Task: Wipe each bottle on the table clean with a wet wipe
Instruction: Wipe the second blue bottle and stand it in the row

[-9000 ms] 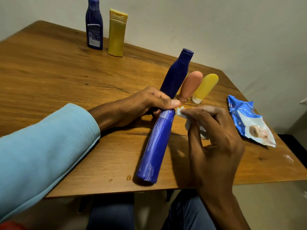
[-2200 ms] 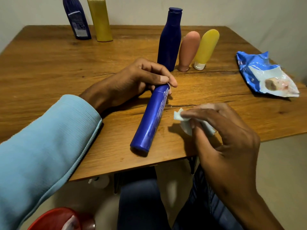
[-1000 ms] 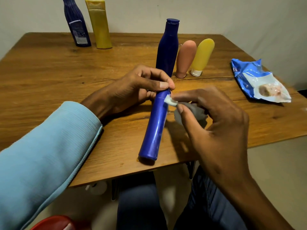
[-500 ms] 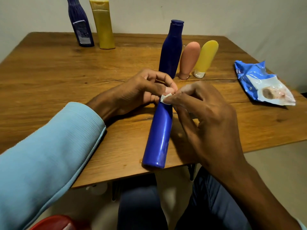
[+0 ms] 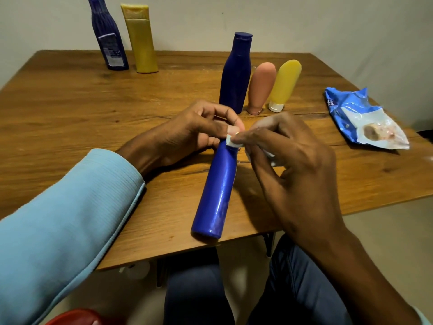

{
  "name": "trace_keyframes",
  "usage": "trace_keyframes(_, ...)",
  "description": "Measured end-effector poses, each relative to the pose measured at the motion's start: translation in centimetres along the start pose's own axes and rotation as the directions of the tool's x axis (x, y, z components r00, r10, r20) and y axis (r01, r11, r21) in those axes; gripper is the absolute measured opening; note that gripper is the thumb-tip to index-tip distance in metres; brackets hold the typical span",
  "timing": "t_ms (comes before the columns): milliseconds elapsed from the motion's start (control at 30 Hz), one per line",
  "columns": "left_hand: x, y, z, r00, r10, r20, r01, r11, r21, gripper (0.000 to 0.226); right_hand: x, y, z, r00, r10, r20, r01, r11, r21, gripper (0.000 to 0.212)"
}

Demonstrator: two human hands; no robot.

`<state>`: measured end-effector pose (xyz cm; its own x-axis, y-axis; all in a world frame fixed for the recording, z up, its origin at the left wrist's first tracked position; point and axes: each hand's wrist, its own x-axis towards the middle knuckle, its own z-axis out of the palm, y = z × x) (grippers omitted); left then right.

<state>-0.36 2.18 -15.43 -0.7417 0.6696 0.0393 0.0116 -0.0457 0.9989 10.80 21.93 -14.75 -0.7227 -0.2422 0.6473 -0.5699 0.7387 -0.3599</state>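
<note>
Head view shows a blue bottle [image 5: 216, 191] lying on its side on the wooden counter [image 5: 70, 118], its base near the near edge and its neck pointing toward the middle. The left hand [image 5: 187, 134], in a light blue sleeve [image 5: 65, 219], has its grip curled around the bottle's neck end. The right hand [image 5: 290, 160] pinches a white wet wipe [image 5: 230, 140] against the bottle's shoulder, just beside the left fingertips; most of the wipe seems bunched under the palm, though it is largely hidden. Past the hands, a dark blue bottle [image 5: 236, 73], a pink tube [image 5: 261, 87] and a yellow tube [image 5: 284, 85] stand side by side. Near the far left corner stand a ribbed blue bottle [image 5: 107, 36] and a mustard bottle [image 5: 140, 38]. A blue wipe packet [image 5: 360, 120] lies near the right edge.
</note>
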Motion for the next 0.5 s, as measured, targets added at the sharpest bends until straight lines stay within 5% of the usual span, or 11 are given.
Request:
trace_keyframes(300,0.1,-0.1,-0.1,1.000,-0.015,-0.020,0.016,0.998,0.055,0.023,-1.2,1.3,-0.7,0.999,-0.010,0.053,0.017,0.990,-0.138,0.022)
trace_keyframes(500,0.1,-0.1,0.0,1.000,-0.006,-0.006,0.006,0.999,0.037,0.027,-0.5,0.8,-0.6,1.000,-0.021,0.005,0.022,0.997,-0.068,0.024)
